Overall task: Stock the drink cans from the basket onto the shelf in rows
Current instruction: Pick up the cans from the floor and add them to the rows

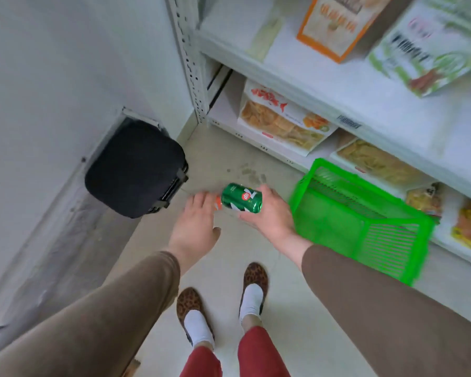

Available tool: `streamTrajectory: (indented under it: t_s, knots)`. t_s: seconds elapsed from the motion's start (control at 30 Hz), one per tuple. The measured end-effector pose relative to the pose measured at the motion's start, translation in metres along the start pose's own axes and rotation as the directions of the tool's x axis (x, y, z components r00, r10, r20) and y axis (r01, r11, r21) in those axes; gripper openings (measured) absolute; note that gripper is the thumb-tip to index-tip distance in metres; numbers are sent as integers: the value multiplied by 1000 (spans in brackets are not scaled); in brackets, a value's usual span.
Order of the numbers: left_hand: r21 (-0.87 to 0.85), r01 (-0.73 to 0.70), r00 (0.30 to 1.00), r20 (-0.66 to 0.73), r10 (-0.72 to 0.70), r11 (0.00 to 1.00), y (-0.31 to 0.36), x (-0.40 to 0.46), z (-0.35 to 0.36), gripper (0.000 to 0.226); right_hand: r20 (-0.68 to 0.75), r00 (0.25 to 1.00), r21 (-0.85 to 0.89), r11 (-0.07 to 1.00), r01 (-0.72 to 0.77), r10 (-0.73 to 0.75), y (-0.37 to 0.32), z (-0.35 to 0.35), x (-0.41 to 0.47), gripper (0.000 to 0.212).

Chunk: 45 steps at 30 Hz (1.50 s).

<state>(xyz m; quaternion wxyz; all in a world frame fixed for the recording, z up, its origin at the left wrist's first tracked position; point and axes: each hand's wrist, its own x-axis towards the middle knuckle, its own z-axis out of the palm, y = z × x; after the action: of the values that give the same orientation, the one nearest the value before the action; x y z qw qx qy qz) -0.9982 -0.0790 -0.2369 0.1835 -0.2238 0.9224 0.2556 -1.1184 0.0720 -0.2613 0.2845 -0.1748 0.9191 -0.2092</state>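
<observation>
Below the camera, two slippered feet (pixel 220 303) stand on pale floor. Above them the right hand (pixel 269 216) grips a green can (pixel 241 198) lying sideways across its fingers, while the left hand (pixel 195 224) closes over an orange can (pixel 217 204), mostly hidden. Both are rigid, smooth and probably weighty if full (easily dented); wrap the cylinder wall, not the rims. Just right sits the green basket (pixel 365 213), apparently empty, before the shelf (pixel 324 85) of snack packs (pixel 283 121).
</observation>
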Motion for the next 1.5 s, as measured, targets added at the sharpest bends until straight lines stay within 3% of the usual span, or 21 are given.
streamTrajectory:
  t_s: [0.1, 0.27, 0.4, 0.57, 0.77, 0.93, 1.07, 1.27, 1.37, 1.5]
  knots:
    - [24, -76, 990, -120, 78, 997, 51, -27, -89, 78, -121, 992, 107, 993, 41, -28, -58, -100, -38, 72]
    - [33, -211, 941, -262, 212, 977, 134, -81, -219, 91, -331, 940, 229, 959, 166, -84, -131, -247, -114, 72]
    - [50, -343, 876, -344, 339, 938, 194, -119, -294, 86, -470, 878, 168, 967, 193, -93, -166, -349, -171, 72]
    - [119, -474, 776, -413, 478, 872, 271, -139, -347, 91, -601, 793, 142, 964, 223, -94, -164, -444, -211, 75]
    - [140, -535, 721, -439, 537, 833, 361, -116, -371, 87, -699, 715, 146, 973, 180, -28, -137, -531, -202, 76]
    - [156, -489, 756, -416, 506, 858, 414, -79, -371, 90, -700, 715, 189, 964, 190, -4, -109, -570, -158, 65]
    - [109, -426, 796, -426, 430, 898, 425, -61, -370, 89, -679, 734, 185, 965, 188, -13, -102, -578, -126, 70]
    - [96, -390, 814, -429, 391, 916, 423, -50, -367, 84, -729, 684, 202, 944, 262, -33, -98, -568, -103, 91]
    - [101, -391, 813, -428, 394, 915, 423, -47, -364, 85, -669, 742, 235, 938, 255, -34, -82, -546, -103, 103]
    - [125, -397, 807, -424, 410, 909, 425, -44, -360, 87, -644, 764, 218, 947, 235, -41, -66, -531, -96, 89]
